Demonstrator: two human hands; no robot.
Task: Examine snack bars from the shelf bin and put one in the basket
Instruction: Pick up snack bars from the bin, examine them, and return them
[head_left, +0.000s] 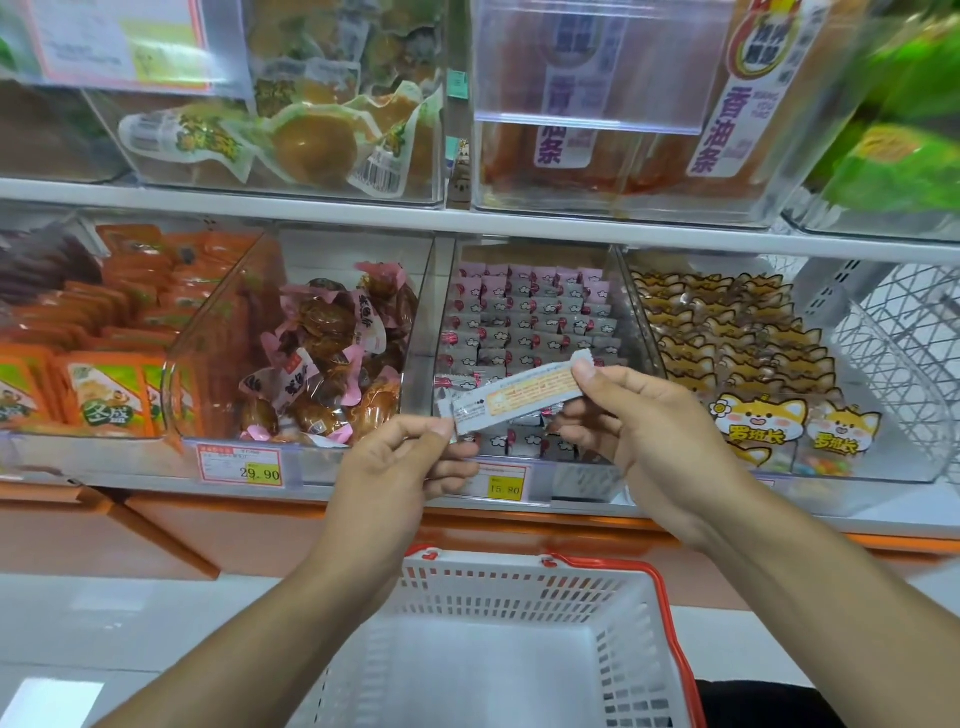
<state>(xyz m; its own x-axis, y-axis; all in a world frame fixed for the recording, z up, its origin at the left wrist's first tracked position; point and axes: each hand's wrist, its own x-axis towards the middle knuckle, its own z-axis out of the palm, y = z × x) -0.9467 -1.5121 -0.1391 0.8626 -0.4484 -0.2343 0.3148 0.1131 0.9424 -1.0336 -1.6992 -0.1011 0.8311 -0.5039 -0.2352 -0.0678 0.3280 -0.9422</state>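
A long snack bar (514, 397) in a silvery wrapper with an orange printed panel is stretched between both hands, tilted up to the right. My left hand (400, 462) pinches its lower left end and my right hand (639, 415) pinches its upper right end. Directly behind the bar is the clear shelf bin (530, 332) packed with several pink-and-grey wrapped bars. A white plastic basket (498, 587) with a red handle sits below my hands, and its inside looks bare.
Neighbouring clear bins hold brown snacks in pink wrappers (322, 353), orange packets (104, 384) and yellow fox-print packs (737, 353). Price tags (241, 465) line the shelf edge. More bins stand on the shelf above. A wire rack (898, 343) is at the right.
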